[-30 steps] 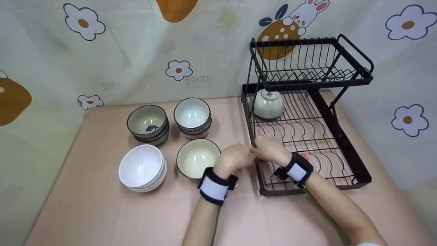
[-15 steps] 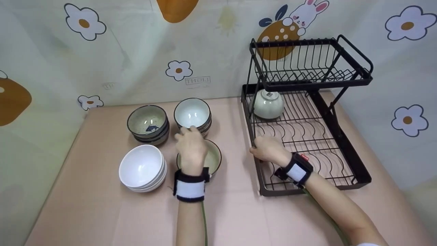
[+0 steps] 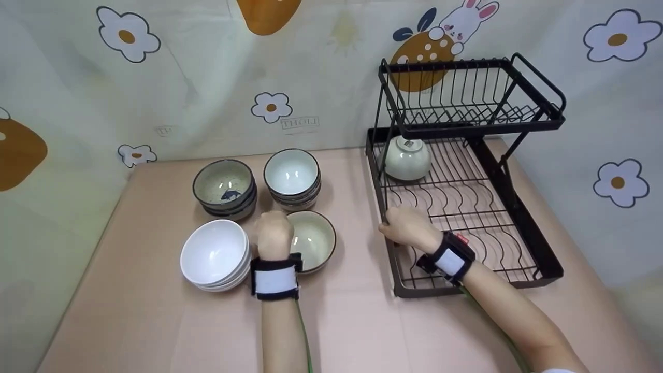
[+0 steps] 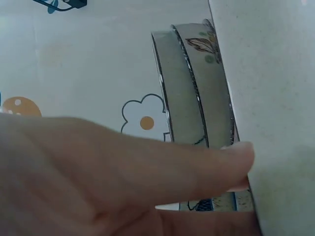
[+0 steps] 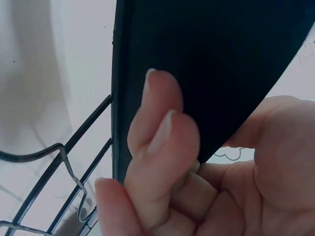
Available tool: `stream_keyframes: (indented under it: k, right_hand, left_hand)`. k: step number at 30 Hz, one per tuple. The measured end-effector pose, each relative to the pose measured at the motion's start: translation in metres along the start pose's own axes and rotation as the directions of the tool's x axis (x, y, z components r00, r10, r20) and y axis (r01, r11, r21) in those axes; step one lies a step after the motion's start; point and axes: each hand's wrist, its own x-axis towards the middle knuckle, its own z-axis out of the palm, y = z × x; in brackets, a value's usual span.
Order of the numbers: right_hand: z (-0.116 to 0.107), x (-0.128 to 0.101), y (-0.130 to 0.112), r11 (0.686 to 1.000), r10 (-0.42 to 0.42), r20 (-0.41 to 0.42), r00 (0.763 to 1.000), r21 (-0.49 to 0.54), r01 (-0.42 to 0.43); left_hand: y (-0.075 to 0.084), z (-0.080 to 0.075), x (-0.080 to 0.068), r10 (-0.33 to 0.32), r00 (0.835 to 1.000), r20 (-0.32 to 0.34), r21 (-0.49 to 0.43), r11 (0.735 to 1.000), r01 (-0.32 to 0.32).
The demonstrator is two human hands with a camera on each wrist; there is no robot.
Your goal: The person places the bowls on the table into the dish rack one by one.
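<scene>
A cream bowl with a dark rim (image 3: 318,241) sits on the table, partly covered by my left hand (image 3: 274,233). That hand pinches its left rim; in the left wrist view the thumb (image 4: 197,164) lies over the edge of the pale bowl (image 4: 280,98), with fingers behind it. At the left side of a black two-tier dish rack (image 3: 538,248) is my right hand (image 3: 409,228). In the right wrist view its curled fingers (image 5: 167,147) and thumb hold the rack's dark side wall (image 5: 221,54). One pale green bowl (image 3: 408,160) stands upside down on the lower tier, at the back left.
Stacks of bowls stand left of the rack: white ones (image 3: 212,254) beside my left hand, speckled grey ones (image 3: 222,181) behind, and pale blue ones (image 3: 291,171) behind the cream bowl. A patterned cloth (image 3: 207,77) hangs behind the pink table (image 3: 352,321).
My left hand has moved left from beside the right hand, across the cream bowl, and down to its left rim. The right hand has stayed at the rack.
</scene>
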Motion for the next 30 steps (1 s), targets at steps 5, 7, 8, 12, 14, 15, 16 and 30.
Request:
stream_keyframes:
  k: [5, 7, 8, 12, 14, 15, 16, 30]
  right_hand:
    - [-0.001, 0.000, 0.000, 1.000, 0.012, 0.021, 1.000, 0.015, -0.012]
    - [-0.001, -0.001, 0.001, 1.000, 0.013, 0.030, 0.999, 0.024, -0.014]
    - [-0.002, -0.001, 0.001, 0.999, 0.015, 0.038, 0.999, 0.032, -0.017]
    - [-0.003, -0.003, 0.001, 0.998, 0.015, 0.054, 0.998, 0.055, -0.018]
    - [-0.004, -0.004, 0.001, 0.998, 0.018, 0.060, 0.998, 0.062, -0.022]
    - [-0.004, -0.004, 0.001, 0.998, 0.019, 0.057, 0.998, 0.059, -0.022]
    - [-0.005, -0.004, 0.000, 0.998, 0.025, 0.049, 0.999, 0.051, -0.028]
    - [-0.005, -0.009, -0.033, 0.977, -0.207, -0.278, 0.938, -0.003, 0.214]
  left_hand:
    - [-0.043, 0.092, 0.073, 0.084, 0.990, -0.109, 0.069, 0.995, -0.077]
    - [-0.054, 0.118, 0.093, 0.109, 0.985, -0.134, 0.076, 0.992, -0.100]
    - [-0.059, 0.127, 0.100, 0.109, 0.983, -0.149, 0.063, 0.993, -0.100]
    - [-0.059, 0.127, 0.097, 0.081, 0.986, -0.144, 0.021, 0.997, -0.079]
    - [-0.056, 0.120, 0.091, 0.065, 0.988, -0.137, 0.007, 0.998, -0.064]
    - [-0.058, 0.124, 0.091, 0.078, 0.982, -0.171, 0.012, 0.997, -0.077]
    - [-0.059, 0.126, 0.092, 0.088, 0.979, -0.184, 0.017, 0.996, -0.087]
    - [-0.078, 0.142, 0.115, 0.163, 0.976, -0.144, 0.015, 0.987, -0.163]
